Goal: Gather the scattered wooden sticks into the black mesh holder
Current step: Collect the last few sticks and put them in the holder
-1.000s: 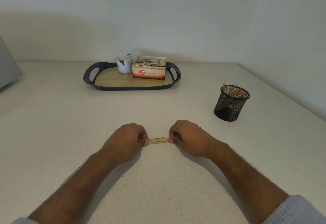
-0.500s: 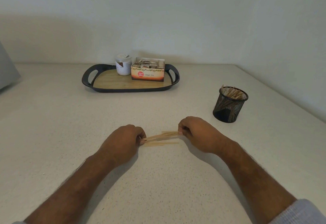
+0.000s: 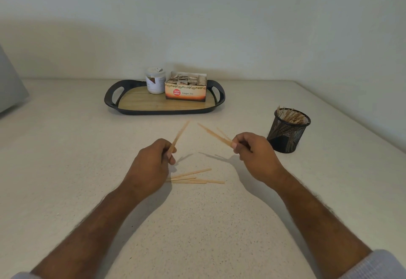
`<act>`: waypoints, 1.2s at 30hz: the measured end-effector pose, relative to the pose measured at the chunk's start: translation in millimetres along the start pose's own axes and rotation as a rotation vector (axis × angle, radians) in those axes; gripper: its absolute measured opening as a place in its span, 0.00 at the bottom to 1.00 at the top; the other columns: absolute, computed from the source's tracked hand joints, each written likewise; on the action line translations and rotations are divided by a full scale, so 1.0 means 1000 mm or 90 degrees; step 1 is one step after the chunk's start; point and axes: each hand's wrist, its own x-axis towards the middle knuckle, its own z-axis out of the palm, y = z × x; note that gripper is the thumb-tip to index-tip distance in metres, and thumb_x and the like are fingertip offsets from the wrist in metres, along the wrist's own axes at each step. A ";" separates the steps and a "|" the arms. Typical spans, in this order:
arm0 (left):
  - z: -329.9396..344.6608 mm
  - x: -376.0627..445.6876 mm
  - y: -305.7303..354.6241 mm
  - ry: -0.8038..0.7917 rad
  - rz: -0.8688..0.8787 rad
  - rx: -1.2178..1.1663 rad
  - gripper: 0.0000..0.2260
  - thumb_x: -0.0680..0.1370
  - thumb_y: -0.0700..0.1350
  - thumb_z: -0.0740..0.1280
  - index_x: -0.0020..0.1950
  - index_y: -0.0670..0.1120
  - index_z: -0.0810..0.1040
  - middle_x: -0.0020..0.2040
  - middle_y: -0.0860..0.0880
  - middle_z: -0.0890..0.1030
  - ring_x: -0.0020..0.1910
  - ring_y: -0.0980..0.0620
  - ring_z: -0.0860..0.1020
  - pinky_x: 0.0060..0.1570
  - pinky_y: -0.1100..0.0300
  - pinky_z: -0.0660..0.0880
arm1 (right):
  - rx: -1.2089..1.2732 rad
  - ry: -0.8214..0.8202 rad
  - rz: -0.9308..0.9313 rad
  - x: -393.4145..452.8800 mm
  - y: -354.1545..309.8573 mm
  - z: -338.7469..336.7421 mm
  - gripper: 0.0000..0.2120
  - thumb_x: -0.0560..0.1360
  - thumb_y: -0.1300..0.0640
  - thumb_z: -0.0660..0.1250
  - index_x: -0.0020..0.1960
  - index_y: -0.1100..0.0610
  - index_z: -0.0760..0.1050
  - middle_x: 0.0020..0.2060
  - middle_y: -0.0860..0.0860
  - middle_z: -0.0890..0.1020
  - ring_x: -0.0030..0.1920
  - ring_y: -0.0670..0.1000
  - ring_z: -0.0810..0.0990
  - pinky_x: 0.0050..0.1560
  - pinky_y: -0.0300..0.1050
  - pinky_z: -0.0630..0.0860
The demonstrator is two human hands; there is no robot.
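Observation:
My left hand (image 3: 151, 164) is raised above the counter and pinches a wooden stick (image 3: 180, 134) that points up and away. My right hand (image 3: 254, 153) is also lifted and grips a few sticks (image 3: 214, 134) that fan out to the left. A few more sticks (image 3: 194, 177) lie flat on the counter between my hands, close to the left wrist. The black mesh holder (image 3: 287, 131) stands upright just right of my right hand, with several sticks inside it.
A black tray with a wooden base (image 3: 129, 102) sits at the back, carrying a white jar (image 3: 155, 80) and an open box of tea bags (image 3: 186, 89). A grey object (image 3: 8, 85) is at the far left. Walls close the back and right sides.
Both hands held one bundle of sticks on the counter; they have since lifted and pulled apart, each with some sticks, and a few sticks dropped onto the counter.

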 end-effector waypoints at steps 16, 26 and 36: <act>0.023 -0.011 0.046 -0.029 -0.173 -0.449 0.27 0.72 0.68 0.61 0.46 0.44 0.78 0.29 0.52 0.77 0.29 0.55 0.75 0.31 0.60 0.71 | 0.515 -0.050 0.173 -0.037 -0.072 0.076 0.09 0.79 0.60 0.63 0.47 0.62 0.81 0.33 0.53 0.82 0.32 0.48 0.80 0.34 0.37 0.77; 0.021 -0.008 0.033 0.161 -0.236 -0.466 0.26 0.83 0.56 0.53 0.37 0.40 0.78 0.33 0.41 0.81 0.35 0.46 0.81 0.36 0.58 0.79 | 0.374 -0.080 -0.005 -0.039 -0.073 0.081 0.05 0.74 0.66 0.70 0.46 0.60 0.84 0.37 0.50 0.86 0.38 0.45 0.84 0.42 0.36 0.79; -0.010 0.001 0.027 0.281 -0.255 -0.717 0.19 0.82 0.57 0.59 0.37 0.46 0.73 0.25 0.52 0.67 0.24 0.56 0.62 0.21 0.63 0.62 | -0.161 -0.217 -0.040 -0.010 -0.023 0.041 0.25 0.71 0.47 0.73 0.66 0.50 0.74 0.57 0.45 0.76 0.52 0.43 0.74 0.49 0.32 0.70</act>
